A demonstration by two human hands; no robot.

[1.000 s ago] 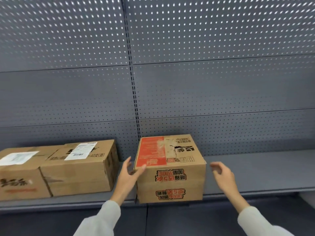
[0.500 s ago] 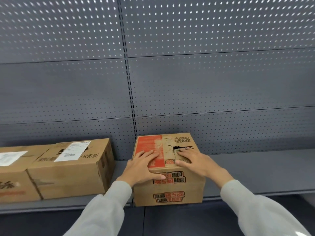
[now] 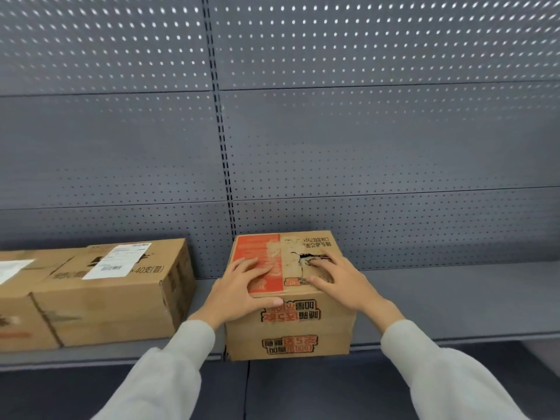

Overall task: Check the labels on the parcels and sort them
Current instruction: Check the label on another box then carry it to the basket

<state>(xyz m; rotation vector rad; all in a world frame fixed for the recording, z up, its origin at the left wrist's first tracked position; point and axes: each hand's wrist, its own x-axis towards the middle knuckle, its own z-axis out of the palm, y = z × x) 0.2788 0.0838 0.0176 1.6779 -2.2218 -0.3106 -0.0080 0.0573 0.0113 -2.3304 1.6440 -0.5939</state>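
A brown cardboard parcel [image 3: 289, 331] with an orange-red patch and upside-down red print stands on the grey shelf [image 3: 454, 301], its front overhanging the edge slightly. My left hand [image 3: 242, 286] lies flat on its top over the orange patch, thumb along the front edge. On the right half of the top rests my right hand [image 3: 339, 283], fingers spread, fingertips at a torn spot. Two more brown parcels sit to the left: one with a white label [image 3: 121, 295] and another [image 3: 18, 301], cut off by the frame, also with a white label.
Grey perforated back panels [image 3: 363, 140] rise behind the shelf, with a slotted upright [image 3: 224, 165] between them. The shelf stretches on to the right of the middle parcel. A dark lower panel [image 3: 303, 389] lies below the shelf edge.
One second ago my hands were at the sides of the middle parcel; they have since come onto its top and stay flat there. The view has shifted slightly.
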